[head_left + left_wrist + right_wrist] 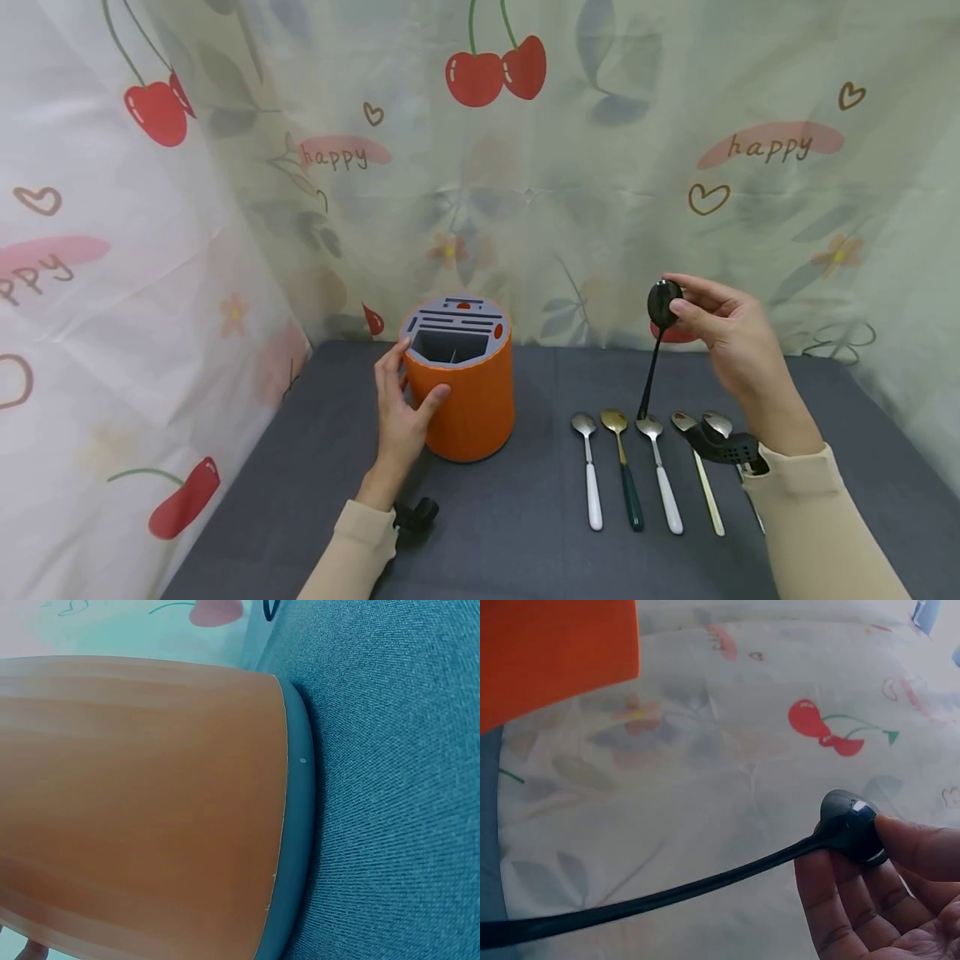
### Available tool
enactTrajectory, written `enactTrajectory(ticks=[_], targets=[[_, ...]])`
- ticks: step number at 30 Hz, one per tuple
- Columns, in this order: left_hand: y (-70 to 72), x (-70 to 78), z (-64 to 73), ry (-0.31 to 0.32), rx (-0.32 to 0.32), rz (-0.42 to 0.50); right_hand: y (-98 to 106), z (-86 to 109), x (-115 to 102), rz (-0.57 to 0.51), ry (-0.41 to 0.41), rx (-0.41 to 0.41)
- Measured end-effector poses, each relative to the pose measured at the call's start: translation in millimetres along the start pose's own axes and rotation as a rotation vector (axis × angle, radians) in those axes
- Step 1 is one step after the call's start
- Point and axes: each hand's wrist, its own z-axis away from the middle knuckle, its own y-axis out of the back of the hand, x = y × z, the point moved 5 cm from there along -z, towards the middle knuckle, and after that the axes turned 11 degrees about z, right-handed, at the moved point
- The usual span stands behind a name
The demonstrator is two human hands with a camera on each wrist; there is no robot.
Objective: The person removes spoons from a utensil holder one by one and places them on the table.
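My right hand [738, 337] pinches a black spoon [663, 304] by its bowl, thumb on one face and fingers behind. The spoon hangs handle down, its end overlapping the row of spoons in the head view. In the right wrist view the thumb and fingers grip the bowl of the black spoon [851, 829], and its long handle runs left. My left hand [401, 417] holds the side of an orange utensil holder [476, 412], thumb across its front and fingers at its left rim. The holder stands upright with a grey slotted top [457, 317]. The orange wall [150, 802] fills much of the left wrist view.
Several spoons lie in a row at the right: a white-handled one [592, 496], a gold one with a dark green handle [632, 500], another white-handled one [669, 504] and a cream-handled one [708, 496]. The right wrist partly covers the rightmost. Printed cloth [525, 225] hangs behind the grey tabletop [502, 533].
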Motion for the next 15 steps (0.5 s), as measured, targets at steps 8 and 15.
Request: enactTrajectory(ticks=[8, 15], targets=[[0.9, -1.5, -0.2, -0.003, -0.003, -0.004, 30.3, 10.0, 6.9, -0.067, 0.063, 0.050], [0.6, -1.6, 0.0, 0.001, -0.003, -0.011, 62.5, 19.3, 17.2, -0.064, 0.003, 0.076]])
